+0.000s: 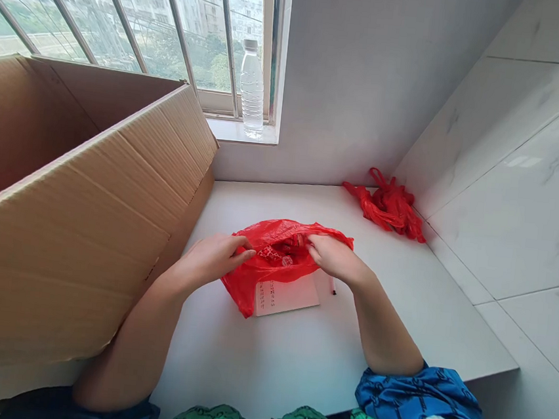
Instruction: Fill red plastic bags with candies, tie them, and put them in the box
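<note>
Left hand and right hand on the red bag, right there in the middle of the tabletop!

There was the left hand (210, 260), and the right hand (337, 258), well apart, each clamped on an edge of the red plastic bag (245, 286), its mouth spread wide between them, with red-patterned contents (275, 255) showing inside, too crumpled to make out. The bag overlapped a handwritten sheet of paper (287, 296), a pen (333, 286) just beside it, all on the white tabletop (245, 364). A crumpled second red bag (386, 206) lay against the far corner, a big cardboard box (76, 210) loomed on the left, and a water bottle (251, 88) stood on the window sill (237, 131).
</note>
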`<act>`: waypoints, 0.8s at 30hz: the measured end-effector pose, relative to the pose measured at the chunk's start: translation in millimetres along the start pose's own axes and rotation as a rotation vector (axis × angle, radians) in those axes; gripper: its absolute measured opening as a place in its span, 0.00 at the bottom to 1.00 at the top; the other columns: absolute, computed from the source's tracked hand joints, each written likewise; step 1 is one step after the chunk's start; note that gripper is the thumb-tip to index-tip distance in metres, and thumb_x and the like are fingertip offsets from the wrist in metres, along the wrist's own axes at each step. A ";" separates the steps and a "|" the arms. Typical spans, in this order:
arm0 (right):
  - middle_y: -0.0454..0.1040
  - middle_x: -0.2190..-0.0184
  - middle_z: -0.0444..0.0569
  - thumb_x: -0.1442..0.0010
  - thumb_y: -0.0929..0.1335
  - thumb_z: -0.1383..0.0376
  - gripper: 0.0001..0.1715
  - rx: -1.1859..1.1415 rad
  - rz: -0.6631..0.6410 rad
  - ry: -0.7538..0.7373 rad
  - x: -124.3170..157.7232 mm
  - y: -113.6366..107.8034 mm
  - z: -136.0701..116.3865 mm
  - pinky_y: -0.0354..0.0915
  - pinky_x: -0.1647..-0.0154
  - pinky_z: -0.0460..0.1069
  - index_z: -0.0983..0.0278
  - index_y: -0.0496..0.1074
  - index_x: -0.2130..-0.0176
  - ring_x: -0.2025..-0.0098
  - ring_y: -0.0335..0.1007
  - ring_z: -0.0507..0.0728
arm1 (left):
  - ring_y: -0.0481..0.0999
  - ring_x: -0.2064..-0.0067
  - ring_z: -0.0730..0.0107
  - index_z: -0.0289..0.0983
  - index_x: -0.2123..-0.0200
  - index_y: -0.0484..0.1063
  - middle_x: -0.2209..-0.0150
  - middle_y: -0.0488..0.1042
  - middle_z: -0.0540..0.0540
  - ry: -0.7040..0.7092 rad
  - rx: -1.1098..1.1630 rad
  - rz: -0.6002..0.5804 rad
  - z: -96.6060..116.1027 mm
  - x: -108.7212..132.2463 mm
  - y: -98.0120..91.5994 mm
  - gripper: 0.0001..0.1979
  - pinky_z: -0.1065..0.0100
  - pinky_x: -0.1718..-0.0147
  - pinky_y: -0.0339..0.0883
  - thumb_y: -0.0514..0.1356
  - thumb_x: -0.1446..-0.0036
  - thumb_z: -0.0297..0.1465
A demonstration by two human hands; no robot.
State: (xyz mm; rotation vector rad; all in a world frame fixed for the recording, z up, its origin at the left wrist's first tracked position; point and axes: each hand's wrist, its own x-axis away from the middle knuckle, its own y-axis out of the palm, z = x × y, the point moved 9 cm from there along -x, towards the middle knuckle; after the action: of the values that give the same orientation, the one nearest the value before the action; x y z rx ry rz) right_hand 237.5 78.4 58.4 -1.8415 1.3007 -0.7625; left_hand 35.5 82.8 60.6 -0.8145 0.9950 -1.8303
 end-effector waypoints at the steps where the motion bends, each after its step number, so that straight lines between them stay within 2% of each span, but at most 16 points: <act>1: 0.79 0.61 0.51 0.32 0.59 0.68 0.17 0.053 0.001 0.026 1.5 -0.7 1.6 0.68 0.62 0.53 0.62 0.75 0.56 0.61 0.74 0.59 | 0.65 0.77 0.69 0.42 0.65 0.76 0.77 0.71 0.49 -0.010 -0.045 -0.007 -0.3 3.4 -1.7 0.19 0.70 0.79 0.47 0.52 0.37 0.48; 3: 0.79 0.58 0.51 0.32 0.58 0.67 0.17 0.037 0.001 -0.028 9.3 -7.0 -7.3 0.68 0.60 0.52 0.61 0.75 0.54 0.59 0.74 0.59 | 0.68 0.76 0.68 0.45 0.60 0.77 0.76 0.73 0.50 0.005 -0.076 -0.041 4.4 11.7 -3.5 0.19 0.70 0.78 0.50 0.51 0.37 0.47; 5: 0.78 0.52 0.49 0.31 0.60 0.63 0.18 -0.077 -0.025 -0.151 24.7 -18.5 -23.7 0.68 0.56 0.51 0.59 0.73 0.48 0.55 0.74 0.57 | 0.70 0.76 0.68 0.46 0.57 0.78 0.78 0.73 0.51 0.041 -0.064 -0.074 13.6 21.6 -4.4 0.19 0.70 0.77 0.51 0.51 0.37 0.48; 6: 0.78 0.52 0.48 0.31 0.61 0.61 0.18 -0.127 -0.043 -0.191 34.3 -25.6 -29.8 0.68 0.57 0.50 0.58 0.73 0.47 0.55 0.75 0.57 | 0.71 0.76 0.68 0.47 0.56 0.78 0.79 0.73 0.52 0.058 -0.052 -0.084 18.8 26.8 -4.7 0.19 0.71 0.77 0.52 0.52 0.37 0.48; 8: 0.80 0.60 0.47 0.31 0.62 0.55 0.17 -0.160 -0.027 -0.197 52.6 -43.5 -32.4 0.68 0.64 0.49 0.58 0.76 0.52 0.63 0.76 0.56 | 0.71 0.78 0.67 0.48 0.54 0.78 0.82 0.72 0.53 0.083 -0.030 -0.092 28.5 37.2 -4.2 0.19 0.71 0.77 0.52 0.54 0.38 0.49; 10: 0.79 0.68 0.47 0.33 0.64 0.52 0.18 -0.106 0.142 -0.137 67.2 -69.8 -24.4 0.65 0.70 0.50 0.58 0.77 0.59 0.70 0.73 0.56 | 0.71 0.79 0.65 0.50 0.52 0.78 0.83 0.71 0.53 0.098 -0.030 -0.103 35.6 46.9 0.7 0.19 0.70 0.78 0.51 0.56 0.40 0.50; 13: 0.78 0.67 0.48 0.36 0.67 0.50 0.17 0.049 0.461 -0.021 82.8 -102.2 -7.8 0.62 0.72 0.51 0.59 0.75 0.63 0.71 0.72 0.57 | 0.72 0.78 0.63 0.52 0.49 0.77 0.80 0.74 0.52 0.086 -0.087 -0.134 35.9 59.5 17.8 0.20 0.69 0.78 0.49 0.59 0.42 0.48; 15: 0.77 0.63 0.49 0.39 0.69 0.49 0.18 0.128 0.520 0.017 81.3 -103.6 -0.6 0.62 0.72 0.51 0.59 0.74 0.60 0.68 0.72 0.58 | 0.73 0.76 0.62 0.53 0.47 0.75 0.76 0.77 0.50 0.063 -0.134 -0.145 29.4 66.0 31.7 0.21 0.69 0.77 0.49 0.61 0.43 0.46; 17: 0.76 0.59 0.50 0.42 0.71 0.50 0.18 0.182 0.473 0.030 71.3 -94.4 3.5 0.62 0.72 0.51 0.59 0.73 0.58 0.67 0.72 0.58 | 0.75 0.73 0.60 0.51 0.47 0.75 0.72 0.78 0.48 0.047 -0.155 -0.145 21.3 71.1 43.4 0.21 0.69 0.77 0.49 0.62 0.45 0.43; 19: 0.75 0.59 0.49 0.41 0.71 0.53 0.14 0.201 0.410 0.030 61.2 -85.4 4.8 0.61 0.71 0.51 0.59 0.73 0.61 0.67 0.72 0.57 | 0.75 0.71 0.61 0.48 0.55 0.78 0.69 0.78 0.47 0.064 -0.161 -0.145 16.1 75.8 49.9 0.14 0.69 0.76 0.50 0.62 0.44 0.41; 21: 0.75 0.60 0.49 0.38 0.69 0.55 0.11 0.127 0.383 -0.013 55.9 -83.2 1.5 0.63 0.69 0.51 0.59 0.73 0.64 0.66 0.72 0.57 | 0.74 0.71 0.64 0.44 0.64 0.76 0.68 0.77 0.48 0.100 -0.156 -0.119 15.4 80.3 45.7 0.08 0.69 0.76 0.50 0.61 0.43 0.41; 22: 0.75 0.59 0.49 0.37 0.68 0.55 0.10 0.048 0.399 -0.060 55.8 -86.1 -2.2 0.65 0.66 0.52 0.59 0.72 0.64 0.63 0.72 0.58 | 0.73 0.71 0.66 0.44 0.65 0.74 0.67 0.76 0.49 0.116 -0.146 -0.075 16.6 82.5 37.5 0.08 0.69 0.76 0.51 0.61 0.43 0.41; 24: 0.74 0.54 0.49 0.37 0.68 0.55 0.10 -0.165 0.489 -0.181 60.7 -99.2 -10.1 0.69 0.57 0.54 0.58 0.72 0.63 0.55 0.72 0.59 | 0.71 0.72 0.69 0.43 0.65 0.71 0.66 0.74 0.50 0.133 -0.105 0.102 21.1 87.6 7.4 0.10 0.70 0.76 0.55 0.61 0.42 0.42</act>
State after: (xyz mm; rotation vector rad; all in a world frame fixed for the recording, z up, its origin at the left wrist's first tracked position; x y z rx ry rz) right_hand 298.4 39.2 149.9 -1.5711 1.6397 -0.2291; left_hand 20.5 -5.1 75.5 -0.6977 1.2039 -1.7746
